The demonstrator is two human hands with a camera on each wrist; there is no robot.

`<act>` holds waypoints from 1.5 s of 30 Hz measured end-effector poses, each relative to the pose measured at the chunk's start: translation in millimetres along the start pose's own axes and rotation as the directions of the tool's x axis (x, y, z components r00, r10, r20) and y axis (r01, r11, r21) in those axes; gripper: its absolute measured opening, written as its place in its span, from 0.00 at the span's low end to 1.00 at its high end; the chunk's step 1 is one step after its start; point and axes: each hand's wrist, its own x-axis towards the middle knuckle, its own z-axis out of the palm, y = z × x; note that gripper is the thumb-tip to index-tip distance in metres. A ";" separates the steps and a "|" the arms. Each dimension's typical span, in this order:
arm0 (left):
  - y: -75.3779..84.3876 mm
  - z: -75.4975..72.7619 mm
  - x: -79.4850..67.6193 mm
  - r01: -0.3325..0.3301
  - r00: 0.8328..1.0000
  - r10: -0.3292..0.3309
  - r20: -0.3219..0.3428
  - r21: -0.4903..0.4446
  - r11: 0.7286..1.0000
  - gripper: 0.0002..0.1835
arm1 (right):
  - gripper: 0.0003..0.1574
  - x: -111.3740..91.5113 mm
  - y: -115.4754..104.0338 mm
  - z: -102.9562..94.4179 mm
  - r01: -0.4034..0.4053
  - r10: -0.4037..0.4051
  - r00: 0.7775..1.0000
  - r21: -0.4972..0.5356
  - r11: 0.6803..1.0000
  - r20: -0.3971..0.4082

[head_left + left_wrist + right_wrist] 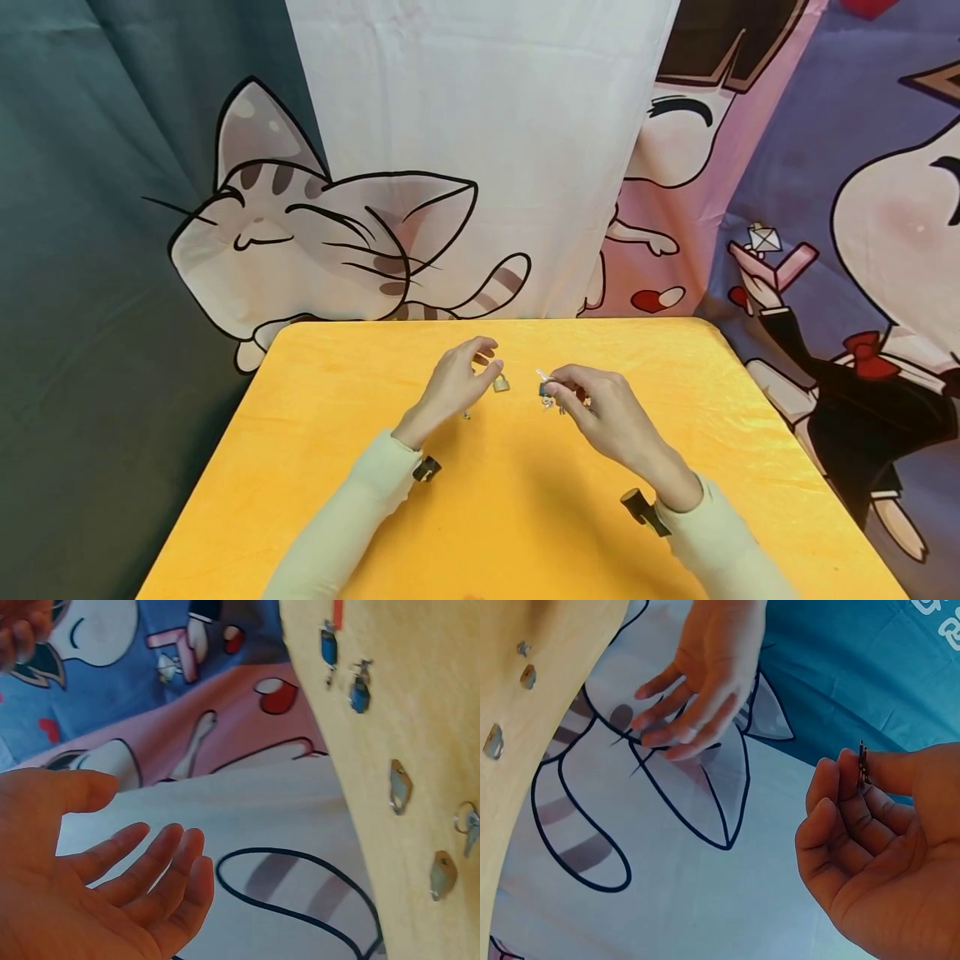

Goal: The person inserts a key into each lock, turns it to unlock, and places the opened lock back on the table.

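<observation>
My right hand [600,404] pinches a small, thin metal key [863,765] between thumb and index finger, seen edge-on in the right wrist view. Its other fingers curl inward. Nothing is in my left hand [127,877], whose fingers are apart and loosely bent. In the head view, that hand hovers beside a brass padlock [501,384]. A second brass padlock [443,876] shows in the left wrist view, close to a ring of keys [469,823]. Two blue padlocks [360,695] lie further along, with small keys near them; in the head view my right hand partly covers that area.
A yellow cloth [480,517] covers the table, whose far edge runs just beyond the locks. Behind it hangs a curtain [480,100] printed with a cat and cartoon figures. Each wrist wears a dark camera strap [427,469].
</observation>
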 end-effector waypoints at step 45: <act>-73.4 82.7 58.2 0.204 0.944 -0.251 0.215 0.219 0.954 0.24 | 0.05 -12.4 14.5 -3.8 -0.034 0.034 0.999 -0.027 0.999 0.014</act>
